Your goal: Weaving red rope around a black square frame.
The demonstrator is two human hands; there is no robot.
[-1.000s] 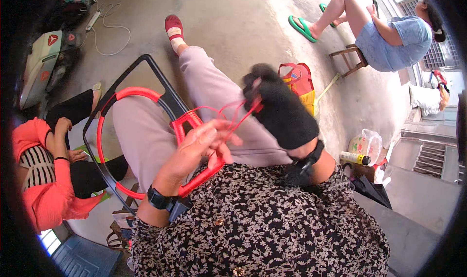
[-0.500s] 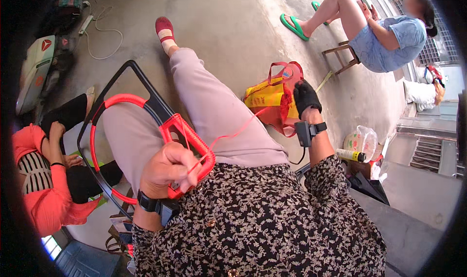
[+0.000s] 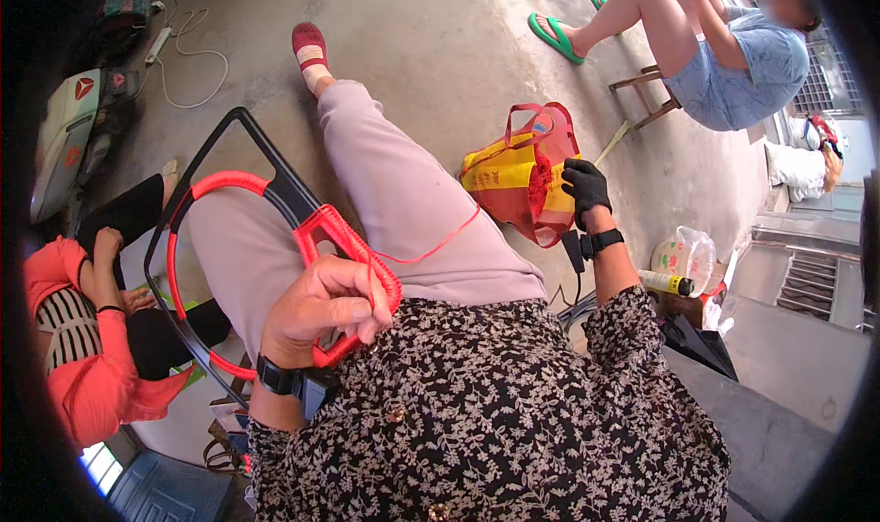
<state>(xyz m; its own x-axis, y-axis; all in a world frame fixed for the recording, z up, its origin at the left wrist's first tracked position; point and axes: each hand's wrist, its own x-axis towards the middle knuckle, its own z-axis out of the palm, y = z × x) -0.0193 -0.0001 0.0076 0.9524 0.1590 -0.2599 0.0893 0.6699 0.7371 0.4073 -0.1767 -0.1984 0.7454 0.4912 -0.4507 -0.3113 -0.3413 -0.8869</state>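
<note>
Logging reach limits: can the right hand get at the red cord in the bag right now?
Probably yes: the gloved right hand is right beside the yellow-and-red bag, the red cord shows in its opening, and nothing visible blocks the way.

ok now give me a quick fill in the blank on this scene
The camera wearer's ____ hand is gloved in black.
A thin ____ cord runs from the left hand toward the bag.
The person in blue wears ____ flip-flops.

Missing words: right; red; green.
</note>
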